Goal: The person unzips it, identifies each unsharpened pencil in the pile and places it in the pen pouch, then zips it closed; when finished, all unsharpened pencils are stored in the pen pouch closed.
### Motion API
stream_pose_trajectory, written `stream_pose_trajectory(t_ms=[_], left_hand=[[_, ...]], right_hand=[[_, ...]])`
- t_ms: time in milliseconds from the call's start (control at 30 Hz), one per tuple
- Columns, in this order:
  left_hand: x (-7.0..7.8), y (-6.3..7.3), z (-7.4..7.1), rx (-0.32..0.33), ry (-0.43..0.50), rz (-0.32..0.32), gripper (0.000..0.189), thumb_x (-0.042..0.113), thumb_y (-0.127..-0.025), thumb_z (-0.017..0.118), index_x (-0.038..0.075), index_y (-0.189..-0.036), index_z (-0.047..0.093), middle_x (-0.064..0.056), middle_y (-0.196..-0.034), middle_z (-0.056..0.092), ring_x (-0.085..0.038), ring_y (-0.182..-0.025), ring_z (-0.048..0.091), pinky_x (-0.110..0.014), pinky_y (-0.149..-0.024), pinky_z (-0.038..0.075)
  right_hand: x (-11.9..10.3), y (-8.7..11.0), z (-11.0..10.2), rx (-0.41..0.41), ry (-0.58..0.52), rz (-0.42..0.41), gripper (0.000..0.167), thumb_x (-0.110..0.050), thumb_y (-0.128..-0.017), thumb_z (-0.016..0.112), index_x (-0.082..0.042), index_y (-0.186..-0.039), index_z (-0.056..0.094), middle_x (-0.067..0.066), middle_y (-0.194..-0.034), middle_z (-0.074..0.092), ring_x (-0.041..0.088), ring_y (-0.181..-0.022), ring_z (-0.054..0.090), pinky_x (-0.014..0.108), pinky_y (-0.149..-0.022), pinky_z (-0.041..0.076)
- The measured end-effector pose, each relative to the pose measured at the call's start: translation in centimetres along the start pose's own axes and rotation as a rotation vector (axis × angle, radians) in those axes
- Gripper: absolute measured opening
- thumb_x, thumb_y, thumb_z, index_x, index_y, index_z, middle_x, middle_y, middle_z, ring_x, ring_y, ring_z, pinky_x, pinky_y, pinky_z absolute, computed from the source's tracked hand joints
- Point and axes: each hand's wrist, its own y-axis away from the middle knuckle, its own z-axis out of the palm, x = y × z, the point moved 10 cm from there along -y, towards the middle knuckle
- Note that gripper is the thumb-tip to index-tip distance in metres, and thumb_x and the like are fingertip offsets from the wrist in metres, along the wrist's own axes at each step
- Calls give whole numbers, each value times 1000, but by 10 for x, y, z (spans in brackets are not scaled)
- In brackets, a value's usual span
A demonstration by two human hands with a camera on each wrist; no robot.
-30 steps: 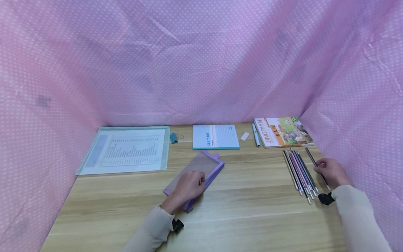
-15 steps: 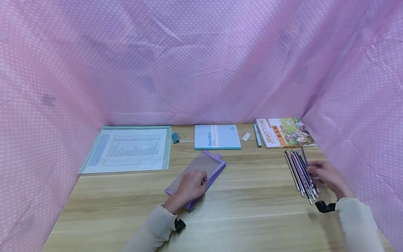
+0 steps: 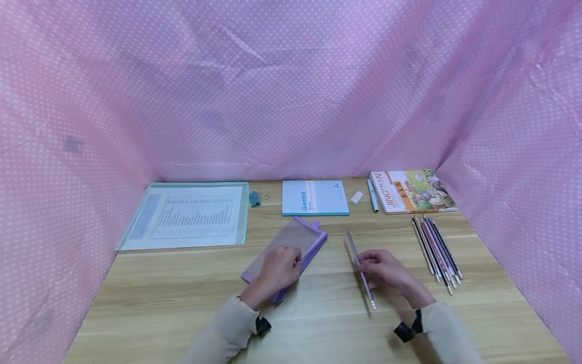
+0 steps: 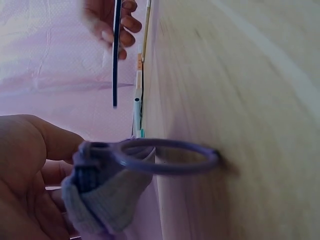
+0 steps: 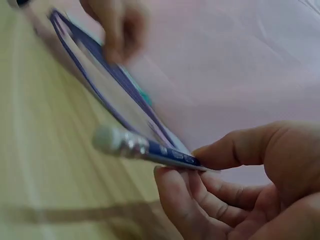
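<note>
Right hand [image 3: 386, 270]: thumb and fingers pinch a slim dark-blue pencil [image 5: 162, 152]. The right wrist view, unlike the head view, shows the purple-trimmed mesh pouch [image 3: 291, 235] gaping. Left hand [image 3: 278, 268]: curled fingers grip its edge. The pencil is raised above the pale wooden tabletop [image 3: 182, 283], right of the pouch.

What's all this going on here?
Someone's left hand is holding a purple pouch by its edge, with its mouth gaping. The right hand pinches a single pencil just above the table, beside the pouch but not inside it. Off to the right lie more pencils. Farther back are a notebook, an eraser and a book.
</note>
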Motion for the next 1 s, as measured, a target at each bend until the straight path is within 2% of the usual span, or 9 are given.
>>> stream_pose_trajectory(t_ms=[133, 300, 500, 733, 1000], left_hand=[[0, 0, 1, -1, 4, -23, 8, 10, -83, 71, 12, -76, 70, 3, -64, 64, -4, -55, 46, -17, -53, 40], [-2, -1, 2, -7, 29, -62, 5, 11, -84, 71, 11, -78, 71, 1, -66, 65, -6, -56, 49, -18, -54, 41], [-5, -1, 2, 4, 51, -111, 6, 12, -84, 70, 11, -78, 70, 3, -62, 60, -6, -52, 47, -18, -50, 37], [-9, -3, 6, -11, 149, -174, 6, 10, -84, 70, 10, -78, 69, 3, -61, 59, -7, -52, 49, -18, -48, 39], [-8, -2, 5, 22, 199, -175, 6, 8, -81, 70, 8, -76, 67, -1, -65, 63, -7, -55, 51, -18, -48, 40]], right_hand=[[0, -16, 38, -59, -66, 34, 43, -11, -94, 61, 13, -128, 50, 4, -90, 69, 11, -74, 67, 26, -63, 60], [0, -34, 65, -49, -149, 43, 39, -5, -92, 60, 13, -125, 50, 2, -84, 66, 10, -72, 67, 26, -64, 61], [-8, -51, 78, 41, -259, 31, 37, -1, -91, 56, 16, -124, 48, 2, -81, 65, 11, -70, 68, 28, -69, 62], [-13, -59, 90, 125, -334, 42, 36, 2, -93, 55, 15, -125, 49, 5, -85, 67, 11, -70, 69, 29, -71, 63], [-14, -63, 92, 231, -337, 73, 35, 2, -93, 58, 11, -126, 52, 10, -91, 71, 12, -67, 70, 30, -71, 63]])
